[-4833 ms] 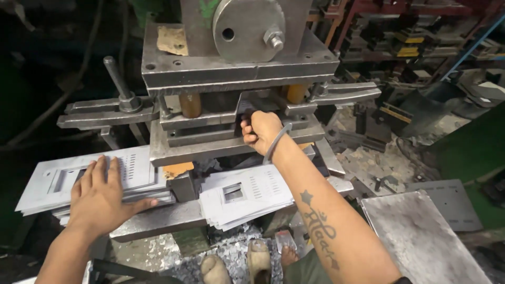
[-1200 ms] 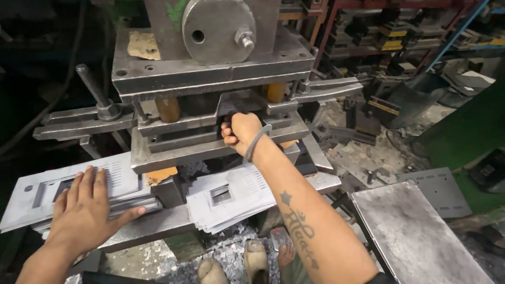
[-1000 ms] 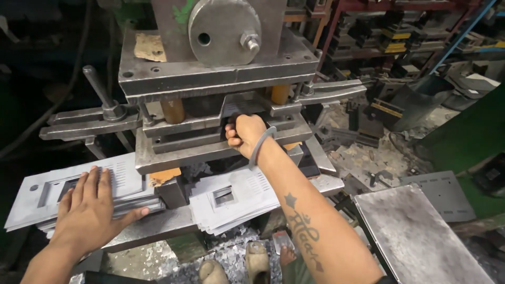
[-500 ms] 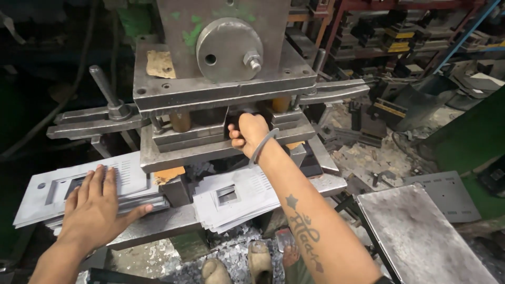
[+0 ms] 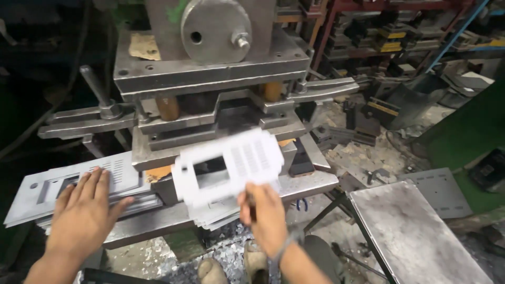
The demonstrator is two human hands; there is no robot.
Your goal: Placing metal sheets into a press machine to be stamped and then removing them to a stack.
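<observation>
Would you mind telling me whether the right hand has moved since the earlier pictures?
Yes. The right hand has come out of the grey metal press toward the person, now holding a white perforated sheet-metal plate in front of it.

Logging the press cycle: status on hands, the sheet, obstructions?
Left hand flat on stack of punched sheets. Right hand holds a white perforated sheet, blurred, in front of the press die. Die opening looks unobstructed.

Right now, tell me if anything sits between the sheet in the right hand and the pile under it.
Nothing visible does. The right hand holds the punched sheet, blurred, in the air in front of the press, just above the pile. The left hand lies flat on a separate stack, off to the side.
</observation>
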